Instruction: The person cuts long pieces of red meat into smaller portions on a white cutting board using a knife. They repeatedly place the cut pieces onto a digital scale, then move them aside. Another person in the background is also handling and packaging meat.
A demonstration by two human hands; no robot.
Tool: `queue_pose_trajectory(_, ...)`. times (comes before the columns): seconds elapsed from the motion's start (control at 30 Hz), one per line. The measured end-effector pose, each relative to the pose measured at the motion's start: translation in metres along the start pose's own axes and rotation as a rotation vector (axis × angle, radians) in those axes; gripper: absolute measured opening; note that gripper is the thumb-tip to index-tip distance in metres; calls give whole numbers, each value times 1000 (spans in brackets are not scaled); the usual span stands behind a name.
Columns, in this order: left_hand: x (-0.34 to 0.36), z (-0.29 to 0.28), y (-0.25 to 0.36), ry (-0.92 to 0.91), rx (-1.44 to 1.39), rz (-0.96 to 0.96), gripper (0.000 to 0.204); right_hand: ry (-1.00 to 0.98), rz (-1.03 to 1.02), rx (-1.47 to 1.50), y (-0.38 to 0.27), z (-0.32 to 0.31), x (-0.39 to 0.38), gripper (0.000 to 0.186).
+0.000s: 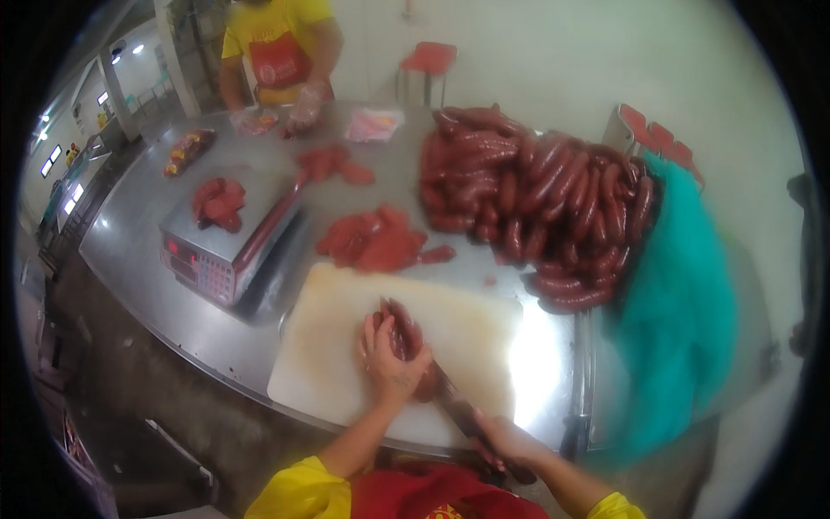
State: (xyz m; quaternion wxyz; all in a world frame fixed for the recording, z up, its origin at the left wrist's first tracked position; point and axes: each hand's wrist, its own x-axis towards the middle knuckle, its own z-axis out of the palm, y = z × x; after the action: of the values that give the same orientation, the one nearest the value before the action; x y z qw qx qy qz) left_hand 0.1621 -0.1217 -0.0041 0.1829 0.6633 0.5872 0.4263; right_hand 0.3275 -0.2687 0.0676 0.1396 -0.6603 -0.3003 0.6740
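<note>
My left hand point(395, 359) is closed around a few dark red sausages point(406, 329) over the white cutting board point(320, 346). My right hand point(510, 441) grips the handle of a large knife point(458, 405). Its blade points away from me, up and to the left, and its front end lies against the near end of the sausages. Just beyond the board sits a pile of cut sausage pieces point(372, 240). To the right of that pile rises a big heap of whole sausages point(536, 190).
A digital scale point(216, 264) with sausage slices point(218, 203) on its plate stands at the left. Across the steel table point(138, 251) a person point(281, 43) in a yellow shirt and red apron works with gloved hands. A green cloth point(683, 294) hangs at the right.
</note>
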Motion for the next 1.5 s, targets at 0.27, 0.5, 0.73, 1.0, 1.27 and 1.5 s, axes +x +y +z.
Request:
queue_pose_trajectory(0.27,197,-5,-42,80,-183,220,63,112,-252,193,-137,22,75,70)
queue_pose_trajectory(0.5,225,25,-51,-530,344,18,76,378,-138,374,-115,-4,71,68)
queue_pose_trajectory(0.73,305,45,-34,-984,546,111,77,605,-73,407,-64,5,34,68)
queue_pose_trajectory(1.0,429,217,-53,-466,-90,121,44,792,-52,523,-54,44,21,53)
queue_pose_trajectory(1.27,446,276,-35,-720,369,14,40,785,15,446,-59,31,31,54)
queue_pose_trajectory(1.5,472,269,-61,-683,-158,-355,25,882,-77,318,-44,33,38,58)
